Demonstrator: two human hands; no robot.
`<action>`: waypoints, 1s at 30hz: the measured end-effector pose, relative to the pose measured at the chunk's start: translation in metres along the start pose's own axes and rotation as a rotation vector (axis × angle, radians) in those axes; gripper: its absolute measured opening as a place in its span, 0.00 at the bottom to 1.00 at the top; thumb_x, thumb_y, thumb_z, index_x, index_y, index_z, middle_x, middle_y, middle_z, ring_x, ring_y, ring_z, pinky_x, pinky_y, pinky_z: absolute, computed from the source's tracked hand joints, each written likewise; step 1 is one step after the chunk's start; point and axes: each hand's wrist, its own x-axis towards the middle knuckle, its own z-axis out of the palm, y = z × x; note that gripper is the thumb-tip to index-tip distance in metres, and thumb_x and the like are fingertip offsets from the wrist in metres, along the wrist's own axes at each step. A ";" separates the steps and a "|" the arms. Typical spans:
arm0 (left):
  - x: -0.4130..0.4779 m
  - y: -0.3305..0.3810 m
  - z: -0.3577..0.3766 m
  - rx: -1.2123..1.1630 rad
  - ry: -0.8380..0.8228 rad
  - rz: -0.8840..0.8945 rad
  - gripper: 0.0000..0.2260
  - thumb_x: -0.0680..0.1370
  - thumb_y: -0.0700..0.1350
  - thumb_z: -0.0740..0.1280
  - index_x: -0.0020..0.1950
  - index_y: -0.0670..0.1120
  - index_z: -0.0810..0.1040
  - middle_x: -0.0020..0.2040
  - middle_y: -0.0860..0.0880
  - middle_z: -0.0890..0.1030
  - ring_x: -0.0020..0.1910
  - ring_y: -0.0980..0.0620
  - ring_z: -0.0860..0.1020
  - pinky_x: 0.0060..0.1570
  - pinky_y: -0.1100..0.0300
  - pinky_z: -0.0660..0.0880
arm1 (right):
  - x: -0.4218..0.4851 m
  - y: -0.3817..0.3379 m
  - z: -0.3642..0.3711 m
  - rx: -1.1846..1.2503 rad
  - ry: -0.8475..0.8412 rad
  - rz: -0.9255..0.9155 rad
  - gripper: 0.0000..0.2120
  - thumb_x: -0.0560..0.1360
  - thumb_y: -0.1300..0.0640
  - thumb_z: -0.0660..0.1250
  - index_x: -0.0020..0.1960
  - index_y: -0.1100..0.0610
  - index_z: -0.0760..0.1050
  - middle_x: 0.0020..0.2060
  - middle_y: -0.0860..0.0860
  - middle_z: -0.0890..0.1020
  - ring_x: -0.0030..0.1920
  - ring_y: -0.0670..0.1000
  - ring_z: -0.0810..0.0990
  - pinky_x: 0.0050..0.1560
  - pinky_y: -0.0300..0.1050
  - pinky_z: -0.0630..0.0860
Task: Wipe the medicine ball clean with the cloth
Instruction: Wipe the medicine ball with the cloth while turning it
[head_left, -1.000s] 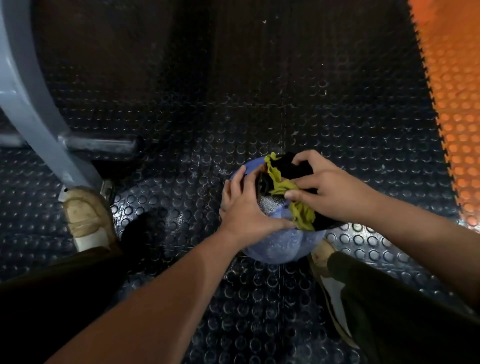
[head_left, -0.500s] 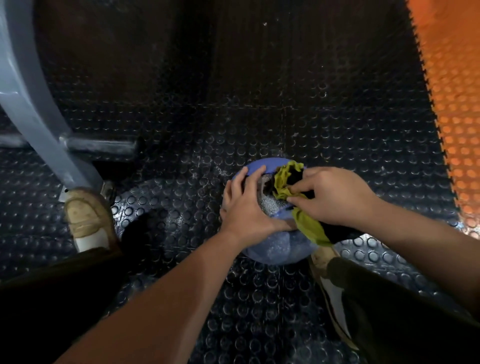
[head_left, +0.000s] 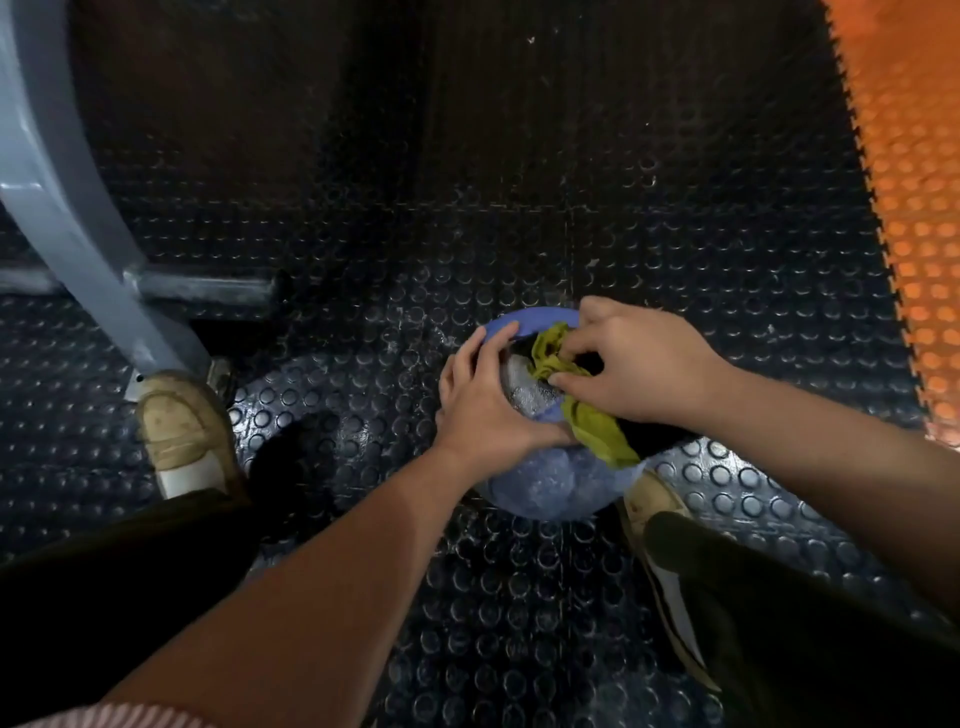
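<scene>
One blue medicine ball. Rests on the black studded mat. Draped over the ball's top and right side: yellow-green and black cloth. Pressed flat against the ball's left side: left hand, fingers spread and nearly straight, gripping nothing. On top of the ball: right hand, fingers curled, pinching the cloth. Just beside the ball's near right edge: right shoe. Well left of the ball: left shoe, beside a grey frame. Far right of the ball: orange mat.
</scene>
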 end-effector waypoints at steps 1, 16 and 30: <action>0.002 0.000 0.000 -0.005 0.004 0.013 0.50 0.62 0.56 0.80 0.75 0.64 0.52 0.76 0.60 0.47 0.76 0.48 0.46 0.73 0.40 0.54 | -0.004 -0.001 -0.001 -0.014 -0.018 0.015 0.10 0.76 0.43 0.64 0.48 0.49 0.78 0.43 0.46 0.66 0.42 0.49 0.73 0.39 0.43 0.66; -0.004 -0.009 0.000 -0.008 0.006 0.040 0.50 0.63 0.53 0.80 0.76 0.63 0.51 0.77 0.59 0.47 0.76 0.49 0.46 0.74 0.42 0.52 | -0.011 -0.017 0.002 0.035 -0.059 0.087 0.11 0.76 0.45 0.62 0.45 0.48 0.80 0.42 0.47 0.69 0.45 0.51 0.77 0.41 0.44 0.71; -0.003 -0.003 0.002 0.095 0.007 0.004 0.59 0.57 0.65 0.79 0.77 0.52 0.48 0.75 0.59 0.46 0.76 0.51 0.44 0.75 0.43 0.53 | 0.042 -0.026 -0.001 -0.031 0.022 0.116 0.12 0.75 0.54 0.61 0.34 0.53 0.66 0.41 0.52 0.69 0.40 0.56 0.72 0.38 0.45 0.66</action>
